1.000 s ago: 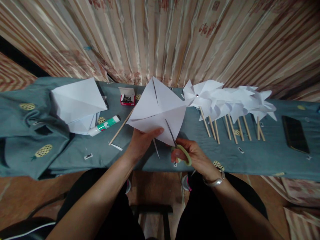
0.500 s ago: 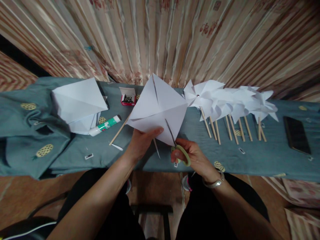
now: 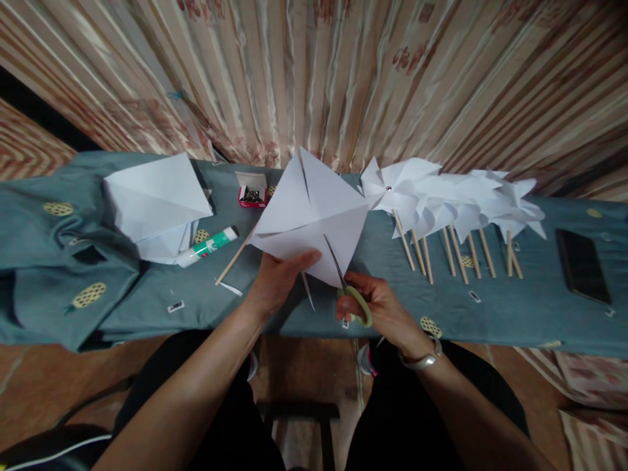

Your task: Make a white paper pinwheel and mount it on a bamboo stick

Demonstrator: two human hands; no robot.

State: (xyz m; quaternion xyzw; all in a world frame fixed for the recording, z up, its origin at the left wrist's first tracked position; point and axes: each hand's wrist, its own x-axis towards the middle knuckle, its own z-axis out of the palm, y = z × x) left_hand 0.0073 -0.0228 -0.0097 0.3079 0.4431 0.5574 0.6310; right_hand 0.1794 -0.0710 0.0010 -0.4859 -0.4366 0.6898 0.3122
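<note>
My left hand (image 3: 277,281) grips the near edge of a white square paper sheet (image 3: 309,209), held up over the table with a slit showing at its far corner. My right hand (image 3: 377,304) holds green-handled scissors (image 3: 349,288), their blades pushed into the sheet along a crease from its near right side. A thin wooden stick (image 3: 238,254) lies on the cloth just left of the sheet.
A blue-green pineapple-print cloth (image 3: 515,307) covers the table. A stack of folded white sheets (image 3: 154,203), a glue stick (image 3: 206,246) and a small red box of pins (image 3: 251,191) lie to the left. Several finished paper pinwheels on sticks (image 3: 451,203) and a black phone (image 3: 582,265) lie to the right.
The scissor blades have edged slightly further into the sheet; both hands otherwise stay in place.
</note>
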